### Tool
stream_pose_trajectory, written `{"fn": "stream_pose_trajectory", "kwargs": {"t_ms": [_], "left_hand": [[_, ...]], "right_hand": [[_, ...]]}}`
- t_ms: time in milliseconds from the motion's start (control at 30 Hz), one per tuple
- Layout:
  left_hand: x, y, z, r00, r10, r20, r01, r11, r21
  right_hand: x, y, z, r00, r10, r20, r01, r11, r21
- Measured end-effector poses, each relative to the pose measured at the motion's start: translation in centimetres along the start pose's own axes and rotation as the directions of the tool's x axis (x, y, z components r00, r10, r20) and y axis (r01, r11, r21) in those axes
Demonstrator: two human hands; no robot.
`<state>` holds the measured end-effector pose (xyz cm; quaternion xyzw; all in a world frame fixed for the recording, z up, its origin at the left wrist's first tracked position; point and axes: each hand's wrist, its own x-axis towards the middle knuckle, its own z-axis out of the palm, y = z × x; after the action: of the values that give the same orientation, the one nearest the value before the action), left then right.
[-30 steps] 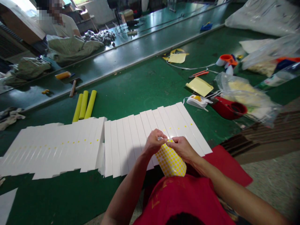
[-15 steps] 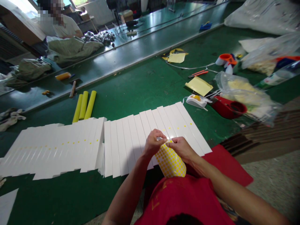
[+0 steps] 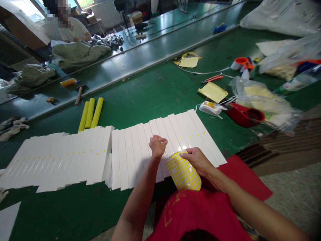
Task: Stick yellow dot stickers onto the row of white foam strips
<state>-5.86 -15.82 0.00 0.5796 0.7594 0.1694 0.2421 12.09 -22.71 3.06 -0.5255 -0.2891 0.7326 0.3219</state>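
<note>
My right hand (image 3: pixel 198 160) grips the top edge of a curled sheet of small yellow dot stickers (image 3: pixel 185 172), held over the near edge of the green table. My left hand (image 3: pixel 157 146) is closed in a pinch with its fingertips down on one of the white strips (image 3: pixel 140 150), a fanned row of overlapping strips. What the fingers hold is too small to make out. A few strips to the right carry single yellow dots (image 3: pixel 197 135). A second fanned row of white strips (image 3: pixel 57 157) on the left bears a line of yellow dots.
Three yellow-green rods (image 3: pixel 90 112) lie behind the strips. A white tape dispenser (image 3: pixel 210 107), a red bowl (image 3: pixel 245 116), plastic bags (image 3: pixel 265 100) and yellow paper (image 3: pixel 213 91) crowd the right. A red sheet (image 3: pixel 240 177) lies beside me. Another person (image 3: pixel 67 28) sits across the conveyor belt (image 3: pixel 140 57).
My left hand has left the sticker sheet and moved up and left onto a white strip. My right hand still holds the sheet, which now shows more fully.
</note>
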Motion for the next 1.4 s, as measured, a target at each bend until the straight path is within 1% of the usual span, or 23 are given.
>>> {"fn": "stream_pose_trajectory", "kwargs": {"t_ms": [100, 233, 267, 300, 333, 400, 467, 533, 600, 667, 767, 867, 900, 933, 1000, 1033, 1100, 1233, 1400], "left_hand": [[-0.2, 0.1, 0.2, 0.998, -0.008, -0.056, 0.009, 1.000, 0.028], [-1.4, 0.4, -0.2, 0.980, -0.008, -0.197, 0.030, 0.994, 0.108], [-1.8, 0.5, -0.4, 0.980, 0.002, -0.197, 0.018, 0.994, 0.104], [-2.2, 0.6, -0.7, 0.986, 0.016, -0.166, -0.004, 0.997, 0.075], [-2.7, 0.8, -0.9, 0.993, 0.037, -0.109, -0.035, 0.999, 0.019], [-3.4, 0.9, -1.4, 0.993, 0.114, 0.042, -0.107, 0.985, -0.137], [-4.0, 1.0, -1.8, 0.964, 0.218, 0.154, -0.170, 0.947, -0.274], [-4.4, 1.0, -2.1, 0.934, 0.291, 0.205, -0.209, 0.915, -0.346], [-4.6, 1.0, -2.3, 0.921, 0.322, 0.222, -0.229, 0.904, -0.362], [-4.7, 1.1, -2.3, 0.916, 0.334, 0.221, -0.239, 0.899, -0.367], [-4.8, 1.1, -2.3, 0.915, 0.355, 0.190, -0.260, 0.881, -0.396], [-4.6, 0.7, -2.4, 0.903, 0.395, 0.167, -0.280, 0.838, -0.468], [-4.3, 0.5, -2.4, 0.915, 0.372, 0.158, -0.263, 0.845, -0.465], [-4.0, 0.2, -2.5, 0.937, 0.320, 0.144, -0.230, 0.871, -0.435], [-3.1, -0.5, -2.7, 0.982, 0.168, 0.090, -0.131, 0.939, -0.317], [-2.7, -0.9, -2.8, 0.994, 0.098, 0.055, -0.081, 0.965, -0.251], [-1.8, -1.6, -2.7, 1.000, 0.013, 0.010, -0.012, 0.987, -0.160], [-0.8, -2.4, -2.1, 0.998, -0.053, -0.020, 0.051, 0.996, -0.069], [-0.7, -2.6, -1.3, 0.996, -0.051, -0.067, 0.053, 0.998, 0.016]], "right_hand": [[-0.1, -0.2, 0.1, 1.000, 0.004, 0.008, -0.004, 1.000, 0.009], [-0.1, -0.2, 0.1, 1.000, -0.008, 0.008, 0.008, 1.000, 0.012], [-0.1, -0.2, 0.1, 1.000, -0.007, 0.008, 0.007, 1.000, 0.011], [0.0, -0.2, 0.1, 1.000, -0.007, 0.005, 0.007, 1.000, 0.004], [0.0, -0.2, 0.0, 1.000, -0.008, 0.000, 0.008, 1.000, -0.007], [-0.1, -0.3, 0.1, 1.000, -0.014, -0.012, 0.014, 0.999, -0.038], [-0.2, -0.5, 0.2, 1.000, -0.021, -0.017, 0.020, 0.998, -0.063], [-0.3, -0.7, 0.4, 1.000, -0.025, -0.016, 0.024, 0.997, -0.076], [-0.3, -0.8, 0.5, 0.999, -0.032, -0.010, 0.031, 0.996, -0.083], [-0.3, -0.8, 0.7, 0.999, -0.040, -0.009, 0.039, 0.995, -0.095], [-0.1, -0.5, 0.8, 0.999, -0.044, -0.017, 0.042, 0.993, -0.114], [0.1, -0.1, 0.9, 0.999, -0.037, -0.008, 0.036, 0.994, -0.098], [0.2, 0.0, 0.9, 0.999, -0.033, -0.003, 0.032, 0.996, -0.087], [0.3, 0.1, 0.9, 1.000, -0.027, 0.000, 0.027, 0.997, -0.075], [0.4, 0.2, 0.8, 1.000, -0.016, -0.001, 0.016, 0.998, -0.059], [0.5, 0.3, 0.8, 1.000, -0.010, -0.003, 0.009, 0.998, -0.055], [0.5, 0.3, 0.8, 1.000, -0.002, -0.003, 0.002, 0.999, -0.052], [0.4, 0.2, 0.9, 1.000, 0.003, 0.000, -0.003, 0.999, -0.045], [0.4, -0.3, 1.1, 1.000, 0.012, -0.003, -0.012, 0.999, -0.036]]}}
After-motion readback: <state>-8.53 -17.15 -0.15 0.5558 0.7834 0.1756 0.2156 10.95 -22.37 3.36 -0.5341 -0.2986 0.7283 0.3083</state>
